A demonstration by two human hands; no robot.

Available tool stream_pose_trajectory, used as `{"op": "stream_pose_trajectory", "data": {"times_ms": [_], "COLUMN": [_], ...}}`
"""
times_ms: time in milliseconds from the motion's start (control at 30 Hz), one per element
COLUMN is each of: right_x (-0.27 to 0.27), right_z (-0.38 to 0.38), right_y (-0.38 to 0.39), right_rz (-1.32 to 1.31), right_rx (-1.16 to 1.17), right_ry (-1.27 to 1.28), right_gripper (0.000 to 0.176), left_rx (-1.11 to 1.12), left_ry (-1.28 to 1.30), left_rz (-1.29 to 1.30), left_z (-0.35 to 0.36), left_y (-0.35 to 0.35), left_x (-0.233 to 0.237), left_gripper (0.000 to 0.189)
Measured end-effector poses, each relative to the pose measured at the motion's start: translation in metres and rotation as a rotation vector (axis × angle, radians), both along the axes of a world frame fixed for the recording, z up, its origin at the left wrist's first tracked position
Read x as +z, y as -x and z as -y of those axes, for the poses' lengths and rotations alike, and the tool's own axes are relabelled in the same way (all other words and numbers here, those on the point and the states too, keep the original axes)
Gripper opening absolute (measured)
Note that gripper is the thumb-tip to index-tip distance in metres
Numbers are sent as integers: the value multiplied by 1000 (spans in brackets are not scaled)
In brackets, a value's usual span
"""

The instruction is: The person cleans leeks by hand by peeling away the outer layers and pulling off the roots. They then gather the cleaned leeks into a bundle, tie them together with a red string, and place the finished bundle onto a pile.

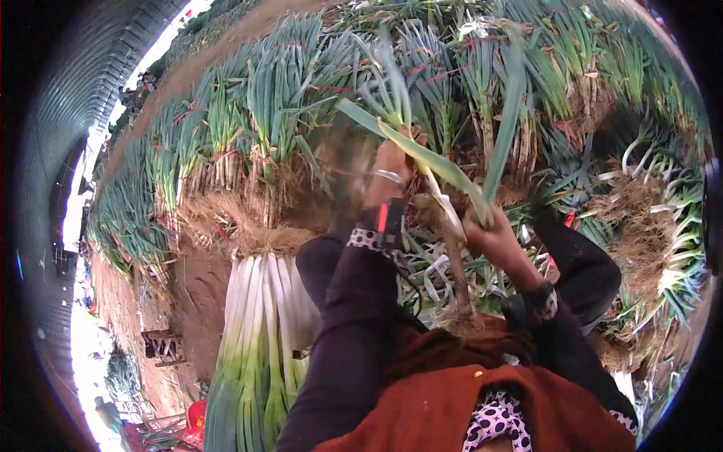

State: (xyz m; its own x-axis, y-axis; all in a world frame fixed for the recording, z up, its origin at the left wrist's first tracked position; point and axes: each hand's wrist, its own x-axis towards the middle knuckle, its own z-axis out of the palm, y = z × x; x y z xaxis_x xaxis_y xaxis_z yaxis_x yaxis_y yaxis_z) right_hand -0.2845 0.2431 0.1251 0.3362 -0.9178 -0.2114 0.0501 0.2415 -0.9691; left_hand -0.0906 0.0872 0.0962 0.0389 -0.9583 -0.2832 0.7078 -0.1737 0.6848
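My left hand (393,164), with a bracelet and a dark wrist band, is closed around a leek (393,83) in front of me, whose green top points away and is blurred. Between my hands stretches a long yellow-green leek leaf (433,160), and its lower end is in my closed right hand (489,232). Another long green leaf (508,124) rises from the right hand. A pale strip of leek skin (444,200) hangs between the hands. The fingertips of both hands are partly hidden.
Large clean leeks (260,316) lie at my left with white ends toward a pile of roots (248,215). Tied leek bundles (282,83) stand in a row ahead. More rooted leeks (640,218) lie at right. Stripped leaves (429,279) cover the ground between my legs.
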Motion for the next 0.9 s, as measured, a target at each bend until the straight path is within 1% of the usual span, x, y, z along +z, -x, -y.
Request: {"op": "stream_pose_trajectory", "data": {"times_ms": [33, 67, 100, 133, 167, 200, 267, 300, 333, 367, 400, 433, 467, 500, 533, 567, 600, 667, 700, 733, 767, 800, 867, 900], "right_x": [5, 5, -4, 9, 7, 2, -13, -23, -38, -54, -75, -85, -35, -34, -33, -14, 11, 12, 17, 21, 23, 25, 29, 22], "right_z": [-16, -33, -54, -74, -96, -115, -133, -132, -128, -121, -103, -78, -42, -15, 13, 42, 59, 90, 103, 114, 119, 118, 114, 115], "right_y": [7, 23, 41, 58, 70, 82, 117, 123, 126, 129, 131, 131, 92, 69, 50, 19, -13, -63, -78, -91, -97, -97, -94, -89], "right_rz": [-53, -95, -204, -362, -344, -324, -305, -306, -480, -659, -761, -849, -978, -933, -886, -853, -658, -500, -502, -488, -474, -477, -452, -457], "right_rx": [-29, 17, 105, 278, 260, 241, 270, 268, 308, 345, 402, 462, 383, 213, 85, 13, -58, -164, -166, -155, -143, -146, -147, -143], "right_ry": [104, 3, -50, -116, -164, -217, -448, -457, -390, -317, -53, 211, -50, 263, 359, 411, 418, 530, 527, 503, 480, 477, 416, 415], "right_gripper": [20, 24, 34, 43, 44, 44, 47, 47, 50, 53, 55, 57, 57, 54, 56, 60, 65, 56, 56, 51, 46, 46, 32, 32], "left_rx": [-75, -150, -139, -122, 67, 125, 172, 124, 71, 110, 107, 34, -38, -130, -138, -195, -249, -281, -294, -309, -297, -299, -369, -365], "left_ry": [-1, -9, 7, 28, 23, -1, 11, 14, 24, 70, 77, 130, 181, 272, 270, 329, 387, 409, 388, 367, 375, 373, 479, 478], "left_rz": [-3, 0, -60, -123, -33, 11, -38, -90, -149, -118, -131, -213, -291, -380, -384, -393, -402, -376, -402, -429, -365, -368, -340, -345], "left_z": [4, 6, 25, 45, 42, 45, 42, 43, 47, 48, 49, 46, 42, 42, 40, 33, 30, 27, 21, 19, 19, 18, 12, 12], "left_y": [-8, -21, -44, -70, -81, -96, -111, -121, -124, -116, -108, -101, -96, -93, -87, -80, -74, -68, -63, -60, -59, -59, -58, -57], "left_x": [8, 12, -4, -21, 2, 11, 26, 26, 26, 25, 28, 34, 37, 35, 37, 40, 41, 38, 41, 42, 44, 46, 54, 52], "left_gripper": [28, 25, 26, 27, 26, 25, 24, 22, 21, 27, 27, 32, 38, 44, 44, 44, 45, 48, 49, 50, 50, 50, 42, 42]}}
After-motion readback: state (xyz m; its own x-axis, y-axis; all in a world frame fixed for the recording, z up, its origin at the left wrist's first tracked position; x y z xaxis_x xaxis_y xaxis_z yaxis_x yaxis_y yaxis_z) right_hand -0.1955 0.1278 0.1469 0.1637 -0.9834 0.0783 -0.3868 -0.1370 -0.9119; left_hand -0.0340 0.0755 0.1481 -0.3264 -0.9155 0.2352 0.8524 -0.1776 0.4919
